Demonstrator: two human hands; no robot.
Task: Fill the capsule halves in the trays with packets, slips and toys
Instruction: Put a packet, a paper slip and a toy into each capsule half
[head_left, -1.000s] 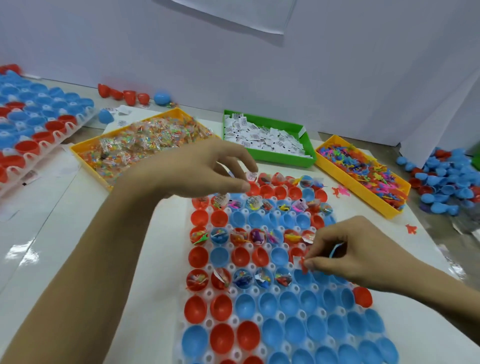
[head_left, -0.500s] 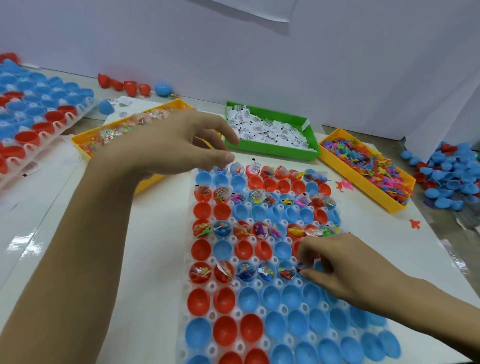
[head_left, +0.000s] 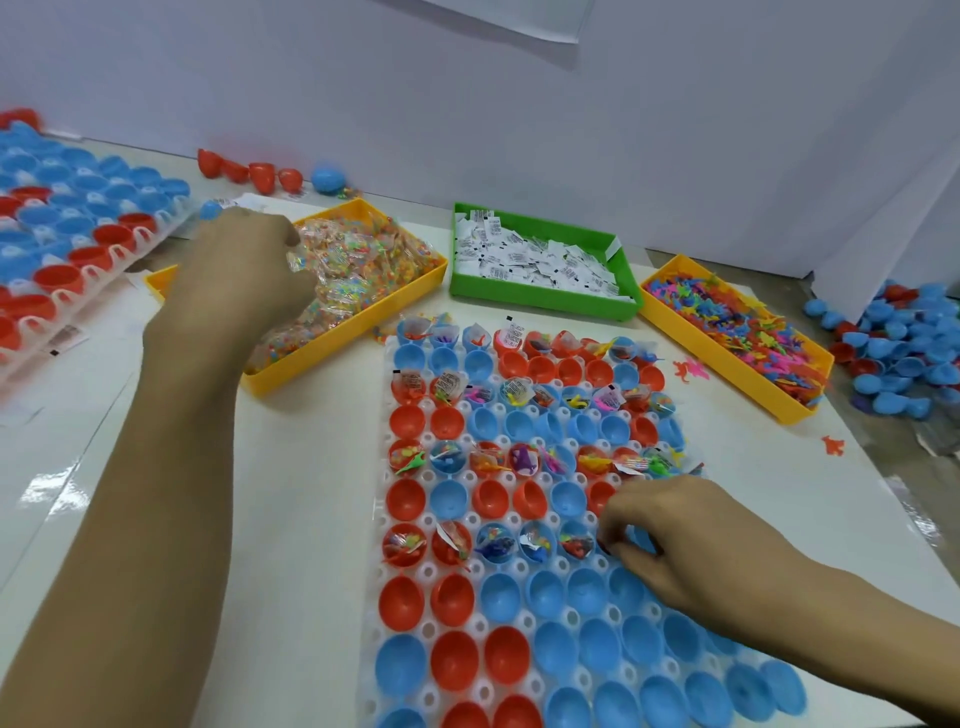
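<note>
Capsule filling — row in progress

Left hand (head_left: 244, 270) reaches into the near yellow bin (head_left: 415, 280) of packets (head_left: 358, 265); fingers are buried among them, so whether they are clamped on one cannot be told. Right hand (head_left: 670, 535) rests on the tray (head_left: 375, 613), fingertips curled at a capsule half (head_left: 639, 540) beside the filled ones in that row — what they pinch is hidden. Slips (head_left: 540, 260) and toys (head_left: 743, 327) sit in the bins beyond. Take one packet only, and seat each item fully below the rim. Half a second earlier, the left hand hovered over the tray's far rows; it has since moved left to the bin.
</note>
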